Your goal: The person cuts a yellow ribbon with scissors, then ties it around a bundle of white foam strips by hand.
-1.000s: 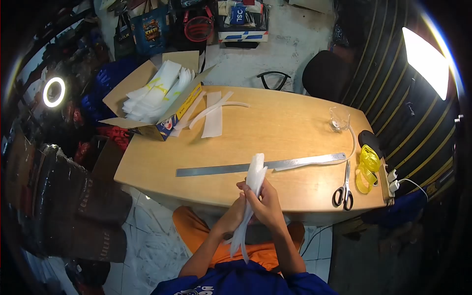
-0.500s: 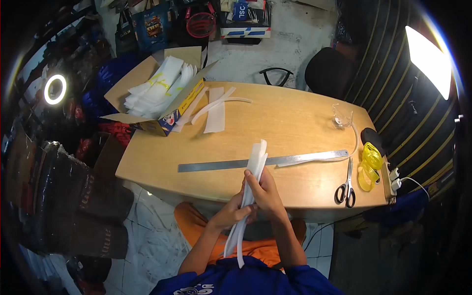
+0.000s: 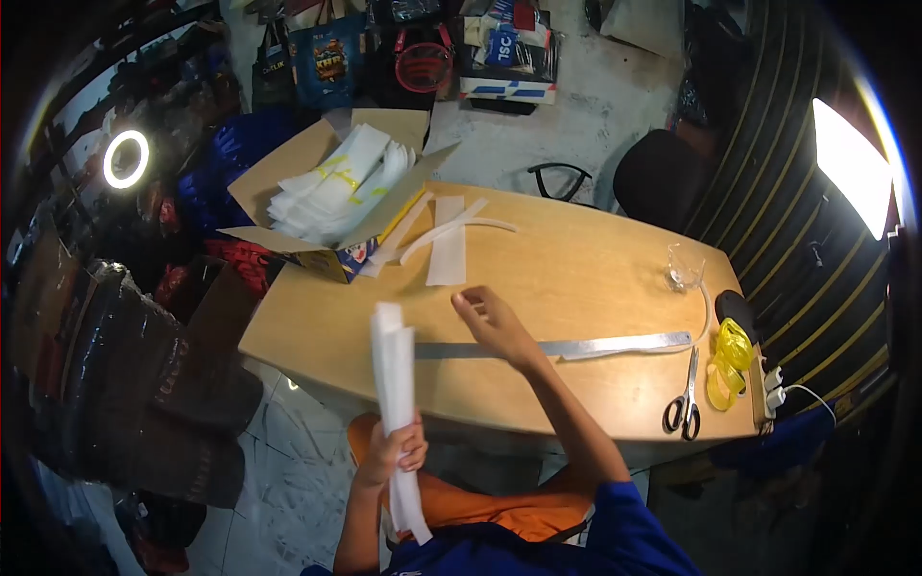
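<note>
My left hand (image 3: 392, 451) is wrapped round a bundle of long white foam-like strips (image 3: 394, 370), held nearly upright at the table's front edge. My right hand (image 3: 492, 324) is over the table, apart from the bundle, with loosely bent fingers and nothing visible in them. Just beyond its fingertips lie several loose white strips (image 3: 448, 252), some crossing each other. Below the right hand, a long metal ruler (image 3: 615, 346) lies across the table, partly hidden by that hand and forearm.
An open cardboard box (image 3: 264, 182) at the table's back left holds white strip bundles with yellow ties. Scissors (image 3: 684, 408), a yellow plastic ribbon (image 3: 728, 360) and a clear plastic piece (image 3: 684, 269) lie at the right. White plugs (image 3: 774, 389) sit at the right edge.
My right hand has left the bundle and moved forward over the table. My left hand has carried the white strips to the left, now more upright. The view has shifted slightly.
</note>
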A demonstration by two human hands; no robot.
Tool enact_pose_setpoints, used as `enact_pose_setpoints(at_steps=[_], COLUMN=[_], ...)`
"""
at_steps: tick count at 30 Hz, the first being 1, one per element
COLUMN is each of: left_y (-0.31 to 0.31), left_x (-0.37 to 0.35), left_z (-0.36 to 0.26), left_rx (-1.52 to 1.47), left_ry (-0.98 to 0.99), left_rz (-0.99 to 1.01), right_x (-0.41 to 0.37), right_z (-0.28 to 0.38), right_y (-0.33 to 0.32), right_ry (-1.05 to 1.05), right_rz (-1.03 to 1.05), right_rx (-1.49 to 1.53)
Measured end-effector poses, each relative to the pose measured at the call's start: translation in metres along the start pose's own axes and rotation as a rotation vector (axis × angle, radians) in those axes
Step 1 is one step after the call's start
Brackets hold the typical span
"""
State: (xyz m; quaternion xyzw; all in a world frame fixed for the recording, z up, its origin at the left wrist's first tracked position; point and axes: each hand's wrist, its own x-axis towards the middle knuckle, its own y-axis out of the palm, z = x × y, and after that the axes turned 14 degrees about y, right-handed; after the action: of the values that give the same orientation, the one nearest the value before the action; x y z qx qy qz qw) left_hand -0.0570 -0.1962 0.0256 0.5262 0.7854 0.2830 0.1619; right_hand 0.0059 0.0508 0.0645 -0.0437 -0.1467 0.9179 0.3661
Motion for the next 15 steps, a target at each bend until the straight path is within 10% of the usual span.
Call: enact_pose_setpoints(at_steps=[4, 15], left_y=[-0.033, -0.066], left_x=[-0.030, -0.057], left_z=[-0.015, -0.016], left_rx=[0.008, -0.041], left_ry=[0.083, 0.160], left_rz=[-0.141, -0.328], right_x=[0.115, 0.141], right_z=[-0.039, -0.035], right_y=[0.011, 0.010], right_ry=[0.112, 0.441], right_rz=[-0.467, -0.293], right_rx=[-0.564, -0.604])
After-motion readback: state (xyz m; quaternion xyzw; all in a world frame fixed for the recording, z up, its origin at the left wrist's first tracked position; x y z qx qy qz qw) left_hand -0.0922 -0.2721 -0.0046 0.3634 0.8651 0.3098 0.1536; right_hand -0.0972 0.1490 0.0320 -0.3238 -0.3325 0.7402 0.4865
